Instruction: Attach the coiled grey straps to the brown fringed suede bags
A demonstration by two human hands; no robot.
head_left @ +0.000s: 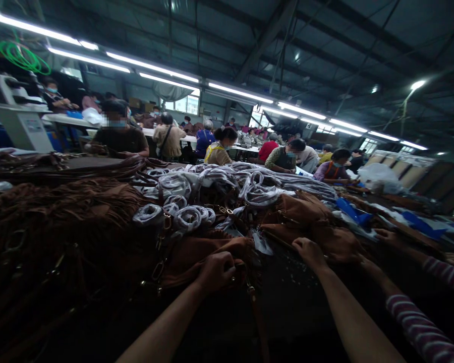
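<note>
Brown bag (pixel 196 254) lies on the dark desk (pixel 287 302), at the near edge of a heap of fringed brown bags (pixel 71 217). Left hand (pixel 216 271) is clamped on its edge, fingers curled tight, with a strap (pixel 258 317) hanging below. Right hand (pixel 309 251) reaches forward just beside it, fingers loosely together, touching another brown bag (pixel 306 214); whether it grips is unclear. At the right, a co-worker's hand (pixel 340 245) in a striped sleeve (pixel 419 330) rests on that bag. Beyond, wrapped handles (pixel 185 217) in pale film pile across the heap. Farther off, seated workers (pixel 219 146) line long tables under strip lights (pixel 155 68).
</note>
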